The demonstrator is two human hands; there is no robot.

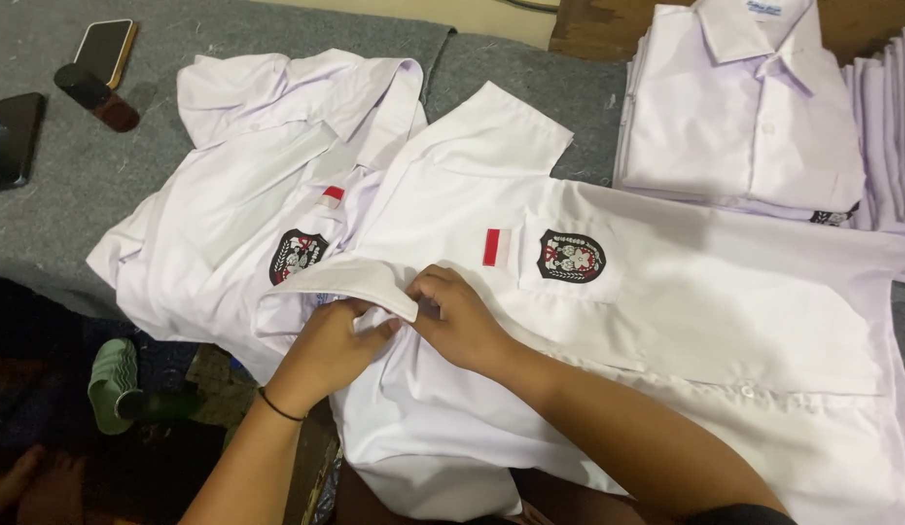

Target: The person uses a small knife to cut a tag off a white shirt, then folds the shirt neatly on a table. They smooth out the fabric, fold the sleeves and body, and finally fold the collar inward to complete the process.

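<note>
A white short-sleeved shirt (686, 311) lies spread on the grey table, with a black crest patch (570, 257) and a small red-and-white flag patch (496, 247) on its chest pocket. My left hand (334, 342) and my right hand (459, 313) both pinch its collar (350, 282) near the neck, fingers closed on the cloth. A thin black band circles my left wrist. A second white shirt (248, 194) with the same kind of crest (297, 255) lies crumpled to the left, partly under the first.
A stack of folded white shirts (744, 107) stands at the back right. Two dark phones (104, 49) (13, 136) and a dark small case (94, 95) lie on the grey felt table (73, 194) at the left. A green sandal (112, 384) sits on the floor below.
</note>
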